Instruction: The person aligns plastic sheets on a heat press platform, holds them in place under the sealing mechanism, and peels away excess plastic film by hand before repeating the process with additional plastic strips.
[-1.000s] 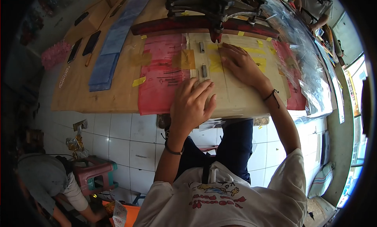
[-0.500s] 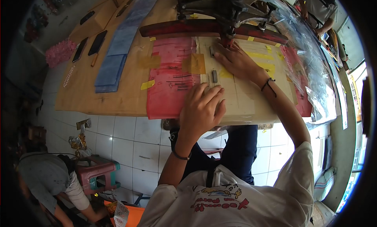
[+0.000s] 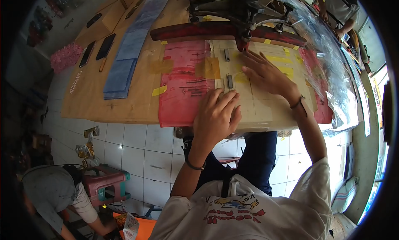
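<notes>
While the left hand (image 3: 218,115) rests loosely open near a small grey bar (image 3: 230,81), the right hand (image 3: 270,77), open and empty, is over the board (image 3: 259,111).

the tan sheet (image 3: 266,109) carries bright yellow tape (image 3: 276,58) and two small grey bars (image 3: 230,81). the red sheet (image 3: 176,105) at its left is crossed by thin dark streaks, with amber-brown tape (image 3: 213,68) over its edge. the press frame (image 3: 218,8) is black; its long bar (image 3: 183,32) is dark red with blackish scuffs. the table (image 3: 91,105) is light brown, the folded strip (image 3: 118,80) hazy blue, the bundle (image 3: 66,57) pink. the white shirt (image 3: 195,221) bears a yellow-and-blue cartoon and red lettering, above dark navy trousers (image 3: 260,163). the floor (image 3: 158,155) is white tile gridded with grey lines; the stool (image 3: 93,185) is maroon and green, the sack (image 3: 344,196) pale with coloured stripes.
</notes>
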Available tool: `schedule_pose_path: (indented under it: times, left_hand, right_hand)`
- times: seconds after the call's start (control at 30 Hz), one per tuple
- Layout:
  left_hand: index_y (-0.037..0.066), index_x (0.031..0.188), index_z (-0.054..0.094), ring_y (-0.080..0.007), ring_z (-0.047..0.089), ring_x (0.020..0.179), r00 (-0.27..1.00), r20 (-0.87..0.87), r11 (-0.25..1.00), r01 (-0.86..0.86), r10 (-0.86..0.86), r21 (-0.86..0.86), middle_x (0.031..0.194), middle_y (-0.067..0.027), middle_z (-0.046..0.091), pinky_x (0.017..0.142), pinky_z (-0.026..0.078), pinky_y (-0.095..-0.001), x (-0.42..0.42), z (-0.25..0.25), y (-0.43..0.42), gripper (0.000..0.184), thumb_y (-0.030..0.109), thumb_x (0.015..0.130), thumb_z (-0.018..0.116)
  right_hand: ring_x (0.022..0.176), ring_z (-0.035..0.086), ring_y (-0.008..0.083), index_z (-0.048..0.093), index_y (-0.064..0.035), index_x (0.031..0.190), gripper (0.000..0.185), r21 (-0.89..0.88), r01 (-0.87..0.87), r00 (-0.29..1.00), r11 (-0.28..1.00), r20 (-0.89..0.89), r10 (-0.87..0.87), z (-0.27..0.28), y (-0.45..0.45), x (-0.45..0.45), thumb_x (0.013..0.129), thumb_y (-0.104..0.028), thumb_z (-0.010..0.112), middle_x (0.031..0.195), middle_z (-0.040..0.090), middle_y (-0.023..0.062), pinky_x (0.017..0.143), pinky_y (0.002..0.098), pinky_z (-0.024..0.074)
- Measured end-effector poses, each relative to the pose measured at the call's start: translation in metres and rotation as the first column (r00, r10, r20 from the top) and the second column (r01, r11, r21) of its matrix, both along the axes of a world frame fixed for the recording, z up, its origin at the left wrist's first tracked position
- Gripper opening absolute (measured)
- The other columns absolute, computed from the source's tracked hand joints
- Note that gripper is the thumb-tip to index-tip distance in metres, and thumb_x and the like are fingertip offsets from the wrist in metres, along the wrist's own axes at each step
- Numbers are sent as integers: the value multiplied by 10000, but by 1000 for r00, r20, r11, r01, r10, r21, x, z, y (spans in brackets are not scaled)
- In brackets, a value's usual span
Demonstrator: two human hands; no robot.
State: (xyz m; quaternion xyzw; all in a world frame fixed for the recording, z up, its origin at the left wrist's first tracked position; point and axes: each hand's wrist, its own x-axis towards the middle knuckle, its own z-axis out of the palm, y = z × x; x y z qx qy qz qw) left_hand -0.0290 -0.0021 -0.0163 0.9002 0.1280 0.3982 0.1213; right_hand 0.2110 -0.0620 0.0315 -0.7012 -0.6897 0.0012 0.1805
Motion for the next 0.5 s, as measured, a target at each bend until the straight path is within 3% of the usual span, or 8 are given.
schedule_pose_path:
  times: [0.13, 0.5]
  left_hand:
    - [15, 1099, 733, -303, 587, 1127, 1000, 2, 1000, -6, 5, 13, 1205, -57, 679, 993, 483, -470, 0, -2, 0, 296, 201, 872, 692]
    - [31, 1113, 742, -292, 612, 1116, 999, -17, 999, -43, 43, 2, 1178, -53, 709, 986, 496, -437, -1, 4, -2, 283, 166, 868, 698]
  right_hand:
    - [1530, 309, 339, 467, -12, 1510, 566, -59, 145, 987, 988, -60, -149, 13, -48, -1, 1083, -383, 486, 1604, 399, 218, 1274, 497, 189]
    - [1520, 331, 357, 550, -63, 1467, 484, -4, 98, 994, 995, -57, -98, -1, -63, 0, 1049, -307, 559, 1591, 442, 172, 1271, 494, 205]
